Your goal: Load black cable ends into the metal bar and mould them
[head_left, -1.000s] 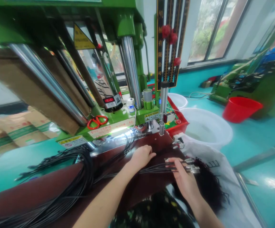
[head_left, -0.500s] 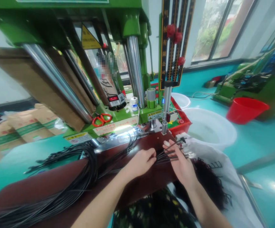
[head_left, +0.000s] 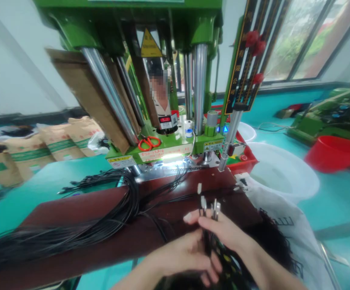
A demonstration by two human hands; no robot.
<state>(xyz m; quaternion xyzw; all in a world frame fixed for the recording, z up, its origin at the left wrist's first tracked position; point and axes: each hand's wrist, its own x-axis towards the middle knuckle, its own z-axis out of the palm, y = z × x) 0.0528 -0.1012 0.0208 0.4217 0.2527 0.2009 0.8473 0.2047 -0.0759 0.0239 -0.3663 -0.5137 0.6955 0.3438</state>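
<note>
Close to my body, a small bundle of black cables (head_left: pixel 205 237) stands with its pale connector ends (head_left: pixel 204 202) pointing up. My right hand (head_left: pixel 225 231) grips the bundle just below those ends, thumb and fingers closed round it. Lower down, my left hand (head_left: pixel 187 255) is wrapped about the same cables; its fingers are partly blurred. More black cables (head_left: pixel 126 201) lie in a thick looped bunch on the dark red tabletop (head_left: pixel 72 213), left of my hands. Thin strands (head_left: pixel 178 177) run from the table up to the lit press opening.
A green press (head_left: pixel 175 149) with steel columns rises behind the table, orange scissors (head_left: pixel 148 143) on its ledge. White basins, a red bucket (head_left: pixel 335 155) and a white sack (head_left: pixel 284 213) are at right. Paper sacks (head_left: pixel 54 141) stand at left. A person (head_left: pixel 162 96) appears beyond the press.
Both hands have come down and towards my body with the cables. The connector ends have swung from pointing right to pointing up. My right hand has closed, and the view has turned left.
</note>
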